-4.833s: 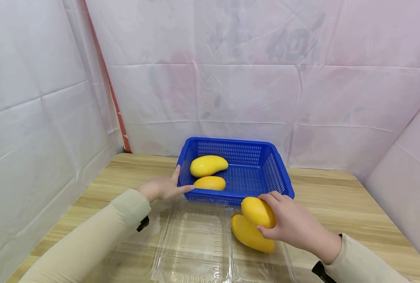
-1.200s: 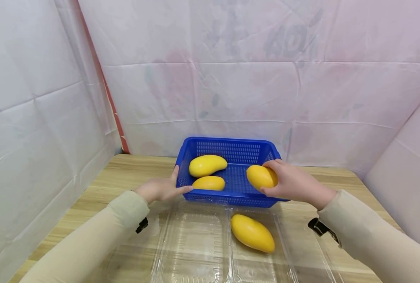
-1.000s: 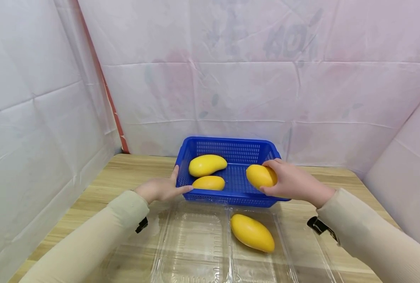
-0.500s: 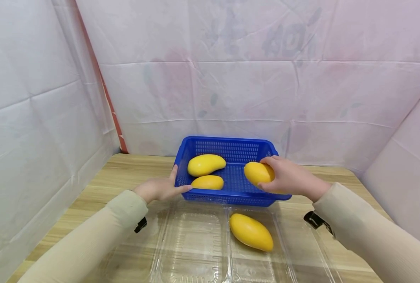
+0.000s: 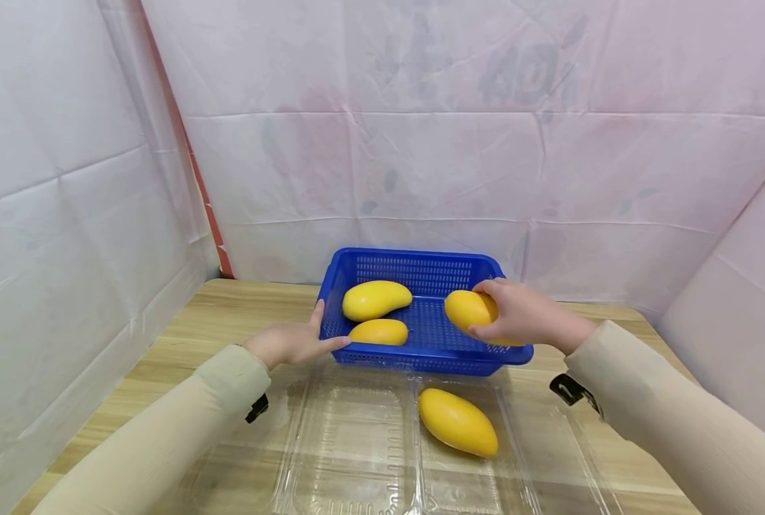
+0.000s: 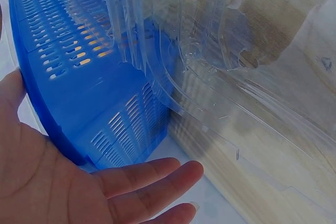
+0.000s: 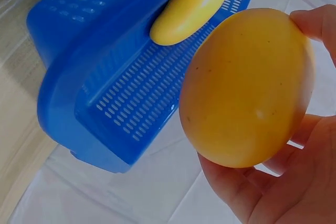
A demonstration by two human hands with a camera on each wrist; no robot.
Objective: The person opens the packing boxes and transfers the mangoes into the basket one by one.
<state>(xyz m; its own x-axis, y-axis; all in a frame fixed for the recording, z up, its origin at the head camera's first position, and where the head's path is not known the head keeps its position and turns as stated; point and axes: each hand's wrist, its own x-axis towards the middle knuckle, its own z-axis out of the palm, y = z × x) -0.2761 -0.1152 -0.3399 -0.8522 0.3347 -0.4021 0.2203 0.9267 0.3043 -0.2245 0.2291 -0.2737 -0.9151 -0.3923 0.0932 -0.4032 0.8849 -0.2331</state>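
Note:
In the head view my right hand (image 5: pixel 525 312) holds a yellow mango (image 5: pixel 467 309) over the right part of the blue plastic basket (image 5: pixel 414 252). The right wrist view shows thumb and fingers curled round this mango (image 7: pixel 247 87), beside the basket wall. Two more mangoes, one at the back (image 5: pixel 376 300) and one in front (image 5: pixel 379 332), lie in the left half of the basket. My left hand (image 5: pixel 288 344) rests against the basket's front left corner. Its fingers (image 6: pixel 152 182) are stretched out in the left wrist view.
A clear plastic clamshell box (image 5: pixel 350 447) lies in front of the basket on the wooden table (image 5: pixel 182 336). Another mango (image 5: pixel 457 422) sits on the right part of that clear plastic. A pale sheet (image 5: pixel 446 164) hangs behind, with further sheets at both sides.
From over the clear plastic, my right hand has carried the mango back to above the basket, rising slightly in the last second. My left hand stays at the basket corner.

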